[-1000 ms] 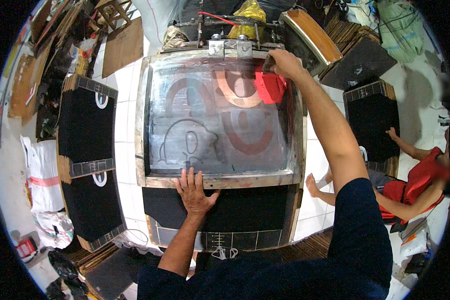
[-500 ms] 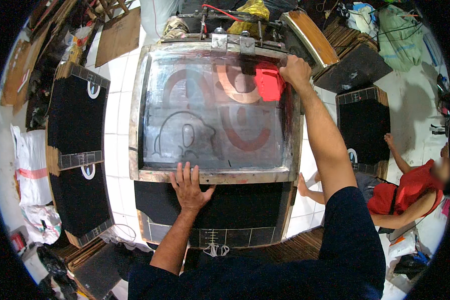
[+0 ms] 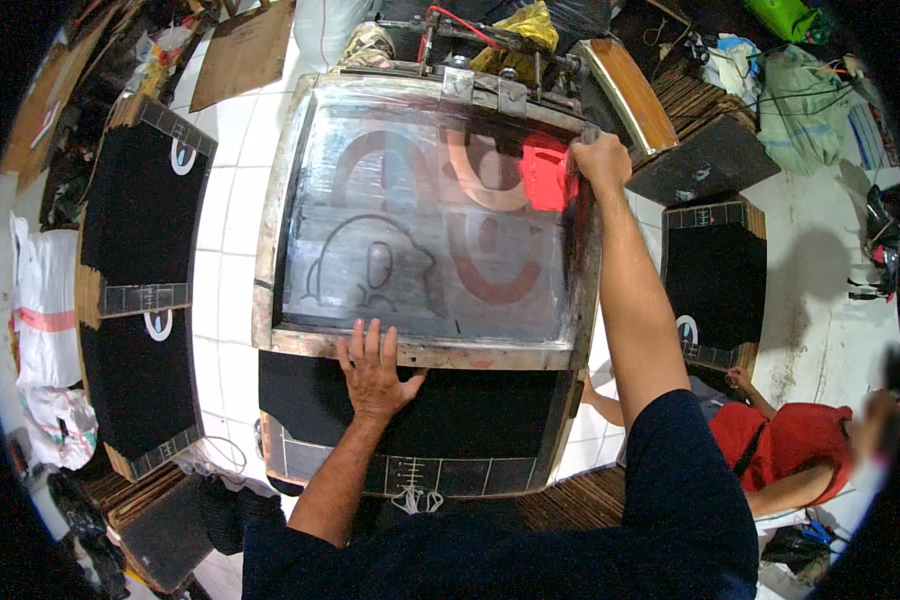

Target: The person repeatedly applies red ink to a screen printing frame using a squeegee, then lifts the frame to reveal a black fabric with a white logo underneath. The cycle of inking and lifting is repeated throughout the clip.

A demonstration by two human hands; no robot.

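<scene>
A silk-screen printing frame [image 3: 435,355] lies over a black board or cloth [image 3: 450,405], its see-through mesh [image 3: 370,200] showing curved shapes and a rounded outline drawing. My left hand [image 3: 374,378] lies on the frame's near rim, fingers spread and stretched onto it. At the far right corner my right hand [image 3: 604,163] is closed, its fingers wrapped round something dark that they mostly hide. Just left of that hand, a thick patch of bright red ink [image 3: 547,172] sits on the mesh. Metal hinge clamps [image 3: 485,92] hold the frame's far edge.
Black printing boards [image 3: 142,215] stand along the left side, and another board [image 3: 715,270] on the right. A person in red [image 3: 785,450] sits at the lower right. A wood-topped box [image 3: 630,92] and stacked cardboard [image 3: 695,100] are at the far right. White tiles [image 3: 235,220] run between.
The whole view has swung slightly. Both hands keep nearly the same places on the frame, and the red ink looks much the same. The person in red has shifted an arm.
</scene>
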